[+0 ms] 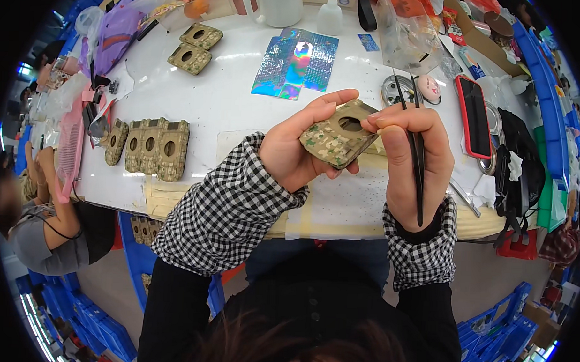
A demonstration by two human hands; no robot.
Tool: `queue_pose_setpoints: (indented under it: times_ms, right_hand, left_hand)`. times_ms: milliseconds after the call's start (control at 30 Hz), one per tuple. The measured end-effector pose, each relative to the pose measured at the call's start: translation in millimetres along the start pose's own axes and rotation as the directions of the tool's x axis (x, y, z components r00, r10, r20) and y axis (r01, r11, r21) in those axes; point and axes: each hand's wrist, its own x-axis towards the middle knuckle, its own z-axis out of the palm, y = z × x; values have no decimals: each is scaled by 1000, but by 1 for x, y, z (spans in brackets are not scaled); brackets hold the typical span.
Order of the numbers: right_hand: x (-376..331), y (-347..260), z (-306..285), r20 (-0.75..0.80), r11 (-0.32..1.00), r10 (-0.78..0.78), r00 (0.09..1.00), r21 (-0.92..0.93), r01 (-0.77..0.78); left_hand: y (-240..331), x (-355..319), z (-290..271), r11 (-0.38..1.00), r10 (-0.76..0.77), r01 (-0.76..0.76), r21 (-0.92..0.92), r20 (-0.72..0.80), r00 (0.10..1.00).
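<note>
1. Over by the bench's left edge, a row of small camouflage-patterned square cases with round holes [152, 147] stands side by side, and two more of the same kind [194, 47] lie flat toward the far left corner. A shiny holographic foil sheet [296, 64] rests near the far edge, about mid-bench.

2. The left hand [297, 149] is raised above the near edge of the white bench [210, 101], palm turned inward, wrist bent up out of a black-and-white checked sleeve. Its grip is clenched on the camouflage-patterned square case with a round hole [338, 139]: thumb under the lower corner, index finger lying along the upper rim. The case is held in the air, tilted, holed face upward, well clear of the bench.

3. To do this well, I would say the left hand should keep the case steady at that tilt, so the hole and edge stay in plain sight.

4. The right hand [409, 163] meets the case from its right side, fingertips touching the upper right corner. Its grip is also closed on a pair of slim black tweezers [417, 157], held lengthwise along the palm, tips pointing away toward the far edge. Judging from this, the tweezers are parked, and the fingertips do the work; light pressure seems wise.

5. Beyond it, near the right edge, lies a red-cased phone [473, 116].
</note>
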Motion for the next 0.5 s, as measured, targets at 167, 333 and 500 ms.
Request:
queue_pose_setpoints:
  times_ms: [167, 333, 500]
  right_hand:
    - [0, 1, 1, -15, 1000, 7, 1000, 3, -7]
    - [-1, -1, -6, -138, 1000, 4, 990, 22, -1]
    - [-13, 1, -39, -270, 937, -95, 958, -350, -5]
  left_hand:
    - [1, -1, 1, 1000, 2, -2, 3, -3, 1000]
    - [2, -1, 2, 1000, 7, -7, 7, -23, 1000]
    - [6, 2, -3, 1000, 21, -19, 19, -86, 996]
